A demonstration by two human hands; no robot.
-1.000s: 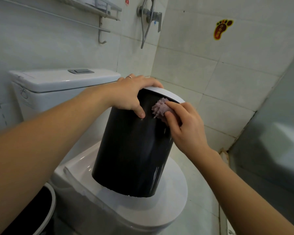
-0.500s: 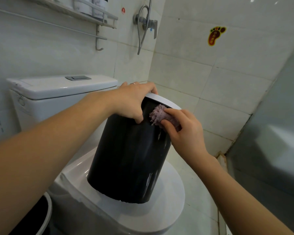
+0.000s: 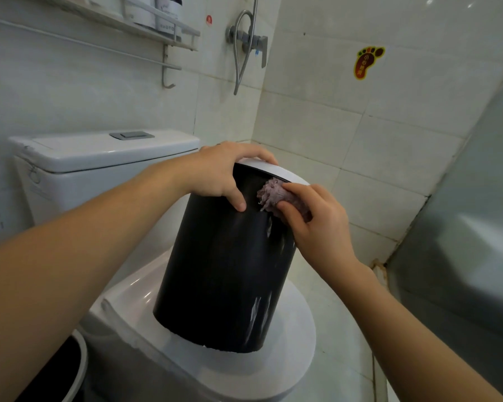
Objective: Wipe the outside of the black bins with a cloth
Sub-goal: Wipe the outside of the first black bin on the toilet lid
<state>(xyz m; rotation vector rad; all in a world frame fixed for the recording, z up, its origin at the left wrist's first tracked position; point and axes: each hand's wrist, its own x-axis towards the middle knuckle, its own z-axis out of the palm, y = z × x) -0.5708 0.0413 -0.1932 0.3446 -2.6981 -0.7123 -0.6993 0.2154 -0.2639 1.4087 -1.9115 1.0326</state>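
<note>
1. Since a second ago my right hand (image 3: 317,224) has slid the cloth (image 3: 273,195) only slightly along the upper wall, close under the rim; my left hand (image 3: 227,175) has kept its hold on the top edge, and the bin has stayed tilted on the toilet.
2. Nearest me, at the lower left edge of the frame, a second black bin (image 3: 70,369) with a white rim shows only as a sliver; I judge it is still waiting for its wipe.
3. In the centre of the frame, the black bin (image 3: 224,280) stands on the closed toilet lid (image 3: 291,369), leaning away from me toward the corner. Its wall is glossy black, smooth and streaked with reflections, capped by a white rim ring (image 3: 273,169).
4. My left hand grasps that rim, fingers over the top and thumb pressed on the black wall. My right hand pinches the bunched, fuzzy pale-purple cloth against the wall just beside that thumb.
5. I judge the bin light, hollow and stiff, and its slick wall offers little grip, so the rim is the place to hold while turning it. The cloth is soft and wads easily.
6. Behind sit the cistern (image 3: 105,152), then the tiled wall with a shelf (image 3: 145,27) at upper left and a shower mixer (image 3: 249,42).
</note>
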